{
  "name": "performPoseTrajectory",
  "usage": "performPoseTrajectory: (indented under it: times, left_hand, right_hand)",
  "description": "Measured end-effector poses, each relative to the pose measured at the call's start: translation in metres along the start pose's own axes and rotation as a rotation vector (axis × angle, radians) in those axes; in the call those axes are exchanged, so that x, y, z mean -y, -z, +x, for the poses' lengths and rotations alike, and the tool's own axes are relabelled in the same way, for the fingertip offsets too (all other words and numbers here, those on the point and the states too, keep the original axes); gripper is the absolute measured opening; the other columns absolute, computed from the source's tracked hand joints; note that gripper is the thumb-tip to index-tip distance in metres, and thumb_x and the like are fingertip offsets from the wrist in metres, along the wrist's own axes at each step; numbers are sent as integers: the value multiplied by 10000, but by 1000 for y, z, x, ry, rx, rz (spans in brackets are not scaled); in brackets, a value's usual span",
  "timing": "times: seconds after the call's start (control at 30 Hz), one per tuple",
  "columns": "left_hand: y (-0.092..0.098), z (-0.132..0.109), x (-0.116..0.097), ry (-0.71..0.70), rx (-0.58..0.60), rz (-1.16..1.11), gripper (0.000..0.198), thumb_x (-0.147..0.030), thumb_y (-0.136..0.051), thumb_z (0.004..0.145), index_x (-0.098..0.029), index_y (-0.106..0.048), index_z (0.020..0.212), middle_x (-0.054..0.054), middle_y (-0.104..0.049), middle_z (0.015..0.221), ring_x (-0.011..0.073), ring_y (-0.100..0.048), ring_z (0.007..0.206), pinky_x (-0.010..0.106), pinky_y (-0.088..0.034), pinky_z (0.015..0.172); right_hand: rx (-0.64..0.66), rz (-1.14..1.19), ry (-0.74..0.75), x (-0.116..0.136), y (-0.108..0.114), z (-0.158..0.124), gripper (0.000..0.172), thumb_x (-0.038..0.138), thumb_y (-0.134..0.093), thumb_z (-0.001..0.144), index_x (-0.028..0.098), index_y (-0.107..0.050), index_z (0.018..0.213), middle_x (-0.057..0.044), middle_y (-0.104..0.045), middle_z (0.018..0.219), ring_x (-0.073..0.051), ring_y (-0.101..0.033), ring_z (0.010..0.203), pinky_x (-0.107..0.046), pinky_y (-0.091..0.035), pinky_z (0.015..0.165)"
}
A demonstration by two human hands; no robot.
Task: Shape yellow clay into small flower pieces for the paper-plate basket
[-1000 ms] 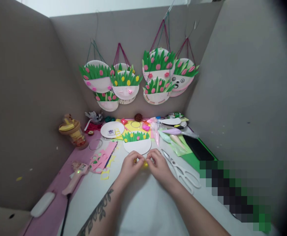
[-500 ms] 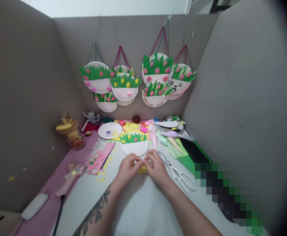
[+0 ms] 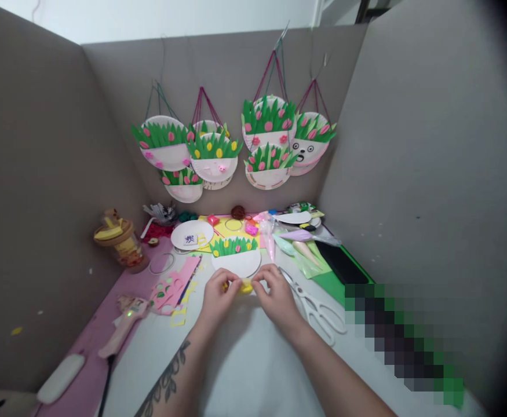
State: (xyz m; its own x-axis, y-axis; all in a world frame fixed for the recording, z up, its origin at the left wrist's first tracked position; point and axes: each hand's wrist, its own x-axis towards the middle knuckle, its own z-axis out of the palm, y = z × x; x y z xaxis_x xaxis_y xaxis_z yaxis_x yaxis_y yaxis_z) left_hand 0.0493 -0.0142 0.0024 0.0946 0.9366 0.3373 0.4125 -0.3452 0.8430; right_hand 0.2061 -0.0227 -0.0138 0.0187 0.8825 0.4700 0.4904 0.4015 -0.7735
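My left hand (image 3: 219,297) and my right hand (image 3: 277,297) meet over the white table, fingertips pinched together on a small yellow piece (image 3: 245,286) held between them. Just beyond the fingers lies a half paper plate (image 3: 236,263) with green paper grass and yellow dots (image 3: 232,245) along its top edge. White-handled scissors (image 3: 316,305) lie on the table right beside my right hand.
A pink glue gun (image 3: 121,325) and pink and yellow paper scraps (image 3: 172,286) lie to the left. Piping bags (image 3: 299,240), a round paper plate (image 3: 191,234) and small supplies crowd the back. Finished plate baskets (image 3: 212,152) hang on the grey partition. A jar (image 3: 119,240) stands far left.
Both hands stayed together on the yellow piece and lifted it slightly closer to the half plate. The view shifted a little.
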Motion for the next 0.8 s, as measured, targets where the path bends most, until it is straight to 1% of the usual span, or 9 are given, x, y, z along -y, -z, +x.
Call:
performPoseTrajectory:
  times: [0.13,0.27,0.4,0.47,0.53,0.6,0.63,0.7,0.8]
  left_hand:
    - [0,2,0,35,-8,12,143,-280,-593,777,-174,-654,703,26,-616,740,138,-555,695,253,-402,632]
    - [1,3,1,51,-34,42,169,-289,-577,787,-173,-624,674,26,-604,728,140,-545,691,256,-397,634]
    - [1,3,0,31,-83,29,118,-289,-593,768,-179,-628,793,34,-616,842,142,-546,729,253,-403,649]
    - [1,3,-1,20,-46,21,108,-282,-594,762,-179,-625,774,33,-612,835,143,-546,726,252,-403,643]
    - [1,3,-2,-3,2,11,144,-280,-564,783,-179,-593,684,25,-590,765,146,-545,717,252,-399,640]
    - [1,3,-2,-16,14,-13,185,-286,-540,799,-180,-558,649,19,-568,736,149,-542,727,255,-402,658]
    - [0,3,-1,-3,10,-37,175,-293,-540,800,-181,-554,666,16,-564,744,149,-540,737,257,-406,672]
    - [-4,3,2,90,-5,-128,127,-304,-552,792,-185,-555,748,9,-563,780,141,-534,738,256,-416,681]
    - [-9,2,10,335,-1,-396,142,-267,-592,757,-200,-542,872,-15,-563,813,98,-509,645,231,-424,618]
  right_hand:
    - [-23,-40,-34,-2,5,2,115,115,-486,788,203,-518,721,-32,-529,849,-195,-540,855,-333,-414,804]
    - [-65,-26,-72,-7,12,5,100,137,-497,798,202,-546,739,-32,-537,859,-191,-541,844,-327,-417,791]
    - [-59,-14,-64,-6,12,6,94,153,-510,794,201,-565,737,-36,-546,866,-186,-538,825,-314,-420,758]
    - [-45,1,-50,-3,10,5,92,154,-515,787,200,-566,726,-36,-551,854,-178,-533,796,-300,-419,721]
    - [-31,29,-39,1,8,4,74,158,-528,776,201,-569,732,-27,-552,826,-159,-515,724,-280,-412,662]
    - [-28,61,-30,5,7,3,58,163,-544,764,202,-570,730,-15,-553,793,-143,-489,663,-265,-398,617]
    - [-31,76,-29,5,7,3,59,165,-550,761,201,-570,719,-11,-554,776,-138,-481,647,-260,-393,607]
    - [-60,104,-45,4,10,5,81,185,-562,762,198,-574,684,-6,-555,745,-136,-481,646,-256,-388,606]
    - [-234,186,-186,-8,22,11,111,274,-616,744,192,-600,671,4,-547,699,-135,-478,640,-251,-382,587]
